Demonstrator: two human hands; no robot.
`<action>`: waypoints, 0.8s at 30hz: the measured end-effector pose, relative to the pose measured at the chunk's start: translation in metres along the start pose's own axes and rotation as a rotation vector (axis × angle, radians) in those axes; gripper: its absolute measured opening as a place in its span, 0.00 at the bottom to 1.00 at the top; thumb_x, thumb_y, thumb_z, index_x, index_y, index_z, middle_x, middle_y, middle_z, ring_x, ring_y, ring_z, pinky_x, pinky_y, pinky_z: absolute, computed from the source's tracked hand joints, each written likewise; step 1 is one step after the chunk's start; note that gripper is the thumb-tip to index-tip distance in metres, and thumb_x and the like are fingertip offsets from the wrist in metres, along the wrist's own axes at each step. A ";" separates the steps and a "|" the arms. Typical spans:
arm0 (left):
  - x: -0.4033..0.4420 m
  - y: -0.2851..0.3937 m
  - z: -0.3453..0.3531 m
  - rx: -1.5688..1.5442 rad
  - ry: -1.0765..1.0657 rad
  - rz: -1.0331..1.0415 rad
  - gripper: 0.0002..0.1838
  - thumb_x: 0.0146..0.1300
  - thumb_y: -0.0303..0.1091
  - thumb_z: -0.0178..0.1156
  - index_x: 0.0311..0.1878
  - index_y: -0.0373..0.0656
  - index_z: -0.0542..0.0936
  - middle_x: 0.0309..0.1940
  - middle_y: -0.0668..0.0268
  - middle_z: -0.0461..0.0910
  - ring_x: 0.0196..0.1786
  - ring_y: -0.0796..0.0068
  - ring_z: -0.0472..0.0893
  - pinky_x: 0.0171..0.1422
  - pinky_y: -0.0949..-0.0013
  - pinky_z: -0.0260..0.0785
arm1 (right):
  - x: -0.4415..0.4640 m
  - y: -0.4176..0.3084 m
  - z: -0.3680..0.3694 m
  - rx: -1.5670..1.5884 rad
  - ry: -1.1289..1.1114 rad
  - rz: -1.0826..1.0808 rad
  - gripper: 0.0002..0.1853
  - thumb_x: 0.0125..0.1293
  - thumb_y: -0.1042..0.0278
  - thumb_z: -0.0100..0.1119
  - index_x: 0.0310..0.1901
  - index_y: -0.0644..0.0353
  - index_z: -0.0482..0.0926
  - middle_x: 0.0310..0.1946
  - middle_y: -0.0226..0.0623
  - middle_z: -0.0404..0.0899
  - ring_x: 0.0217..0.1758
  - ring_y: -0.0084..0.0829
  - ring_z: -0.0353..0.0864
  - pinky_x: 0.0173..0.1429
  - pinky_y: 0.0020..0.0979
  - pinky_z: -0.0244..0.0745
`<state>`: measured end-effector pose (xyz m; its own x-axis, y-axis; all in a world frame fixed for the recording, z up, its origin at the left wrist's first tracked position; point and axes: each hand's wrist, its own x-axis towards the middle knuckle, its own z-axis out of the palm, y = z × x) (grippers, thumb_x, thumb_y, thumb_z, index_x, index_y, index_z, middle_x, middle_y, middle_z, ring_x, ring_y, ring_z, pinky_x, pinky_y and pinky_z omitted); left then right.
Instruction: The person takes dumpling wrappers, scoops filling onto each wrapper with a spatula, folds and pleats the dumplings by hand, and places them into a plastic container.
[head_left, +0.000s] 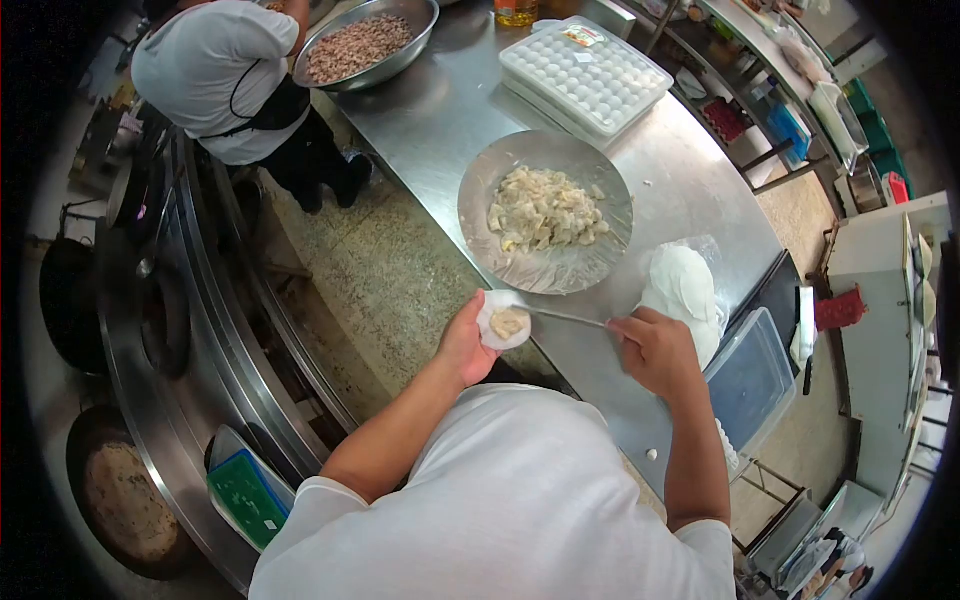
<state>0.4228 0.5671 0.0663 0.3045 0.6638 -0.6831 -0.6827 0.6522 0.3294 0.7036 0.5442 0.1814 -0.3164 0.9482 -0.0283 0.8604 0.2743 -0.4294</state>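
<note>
A round white dough wrapper with a lump of pale filling on it lies in my left hand, whose fingers curl round its edge. My right hand grips a thin metal filling spatula, and its far end reaches the wrapper. Just beyond both hands, a round, plastic-lined dish holds a heap of chunky pale filling. Beside my right hand rests a big smooth mass of white dough, partly on clear plastic.
Stacked lidded trays of white balls stand farther back on the steel table. At far left is a metal bowl of brownish filling. A clear plastic box is at right. A co-worker stands left, near woks.
</note>
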 end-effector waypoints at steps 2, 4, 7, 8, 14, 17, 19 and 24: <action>-0.007 0.005 0.011 -0.016 -0.076 -0.027 0.26 0.81 0.52 0.46 0.65 0.39 0.74 0.63 0.58 0.79 0.65 0.60 0.80 0.72 0.54 0.71 | -0.005 0.001 0.006 0.116 0.059 -0.055 0.12 0.58 0.76 0.61 0.42 0.52 0.87 0.34 0.36 0.80 0.35 0.42 0.85 0.39 0.41 0.80; -0.012 0.009 0.020 -0.024 -0.156 -0.061 0.27 0.81 0.52 0.46 0.65 0.39 0.74 0.62 0.58 0.80 0.64 0.59 0.80 0.72 0.53 0.71 | -0.007 -0.001 0.015 0.141 0.112 -0.068 0.13 0.56 0.78 0.63 0.42 0.52 0.88 0.34 0.35 0.79 0.37 0.40 0.84 0.40 0.40 0.80; -0.011 0.015 0.027 -0.016 -0.223 -0.045 0.28 0.81 0.53 0.45 0.66 0.38 0.73 0.63 0.57 0.79 0.65 0.58 0.79 0.74 0.54 0.69 | -0.007 0.000 0.002 0.115 0.168 -0.051 0.13 0.57 0.77 0.62 0.42 0.51 0.88 0.33 0.36 0.79 0.38 0.39 0.83 0.41 0.40 0.79; -0.010 0.017 0.029 -0.018 -0.190 0.031 0.28 0.80 0.52 0.46 0.67 0.36 0.72 0.64 0.55 0.79 0.67 0.57 0.78 0.75 0.52 0.68 | -0.005 -0.001 -0.003 0.118 0.173 -0.047 0.13 0.57 0.77 0.62 0.42 0.51 0.88 0.33 0.36 0.79 0.38 0.39 0.83 0.41 0.40 0.79; -0.032 0.027 0.068 -0.030 -0.234 0.158 0.28 0.80 0.49 0.49 0.70 0.35 0.68 0.67 0.54 0.75 0.71 0.56 0.74 0.78 0.51 0.64 | 0.030 0.014 0.040 -0.322 0.111 0.221 0.05 0.57 0.74 0.62 0.34 0.55 0.85 0.38 0.40 0.79 0.42 0.43 0.82 0.44 0.41 0.78; -0.042 0.027 0.088 -0.057 -0.330 0.140 0.28 0.80 0.48 0.48 0.72 0.35 0.66 0.69 0.54 0.74 0.72 0.56 0.73 0.78 0.51 0.63 | 0.045 0.012 0.052 -0.356 0.216 0.093 0.02 0.55 0.73 0.66 0.30 0.55 0.81 0.42 0.40 0.79 0.48 0.44 0.80 0.50 0.44 0.77; -0.050 0.025 0.093 -0.075 -0.317 0.132 0.28 0.81 0.47 0.47 0.73 0.36 0.65 0.69 0.54 0.73 0.72 0.56 0.72 0.78 0.51 0.64 | 0.033 -0.015 0.034 0.024 0.479 -0.142 0.05 0.54 0.72 0.67 0.33 0.54 0.82 0.44 0.38 0.79 0.53 0.44 0.78 0.56 0.44 0.76; -0.062 0.013 0.107 -0.061 -0.497 0.030 0.30 0.82 0.50 0.43 0.74 0.36 0.63 0.70 0.53 0.72 0.73 0.57 0.72 0.79 0.51 0.62 | 0.014 -0.035 0.017 0.066 0.654 -0.382 0.10 0.53 0.71 0.71 0.37 0.54 0.83 0.44 0.36 0.78 0.52 0.44 0.78 0.56 0.43 0.76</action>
<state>0.4663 0.5741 0.1827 0.5533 0.7860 -0.2758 -0.7294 0.6171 0.2953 0.6618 0.5454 0.1810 -0.2683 0.6968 0.6652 0.7063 0.6119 -0.3560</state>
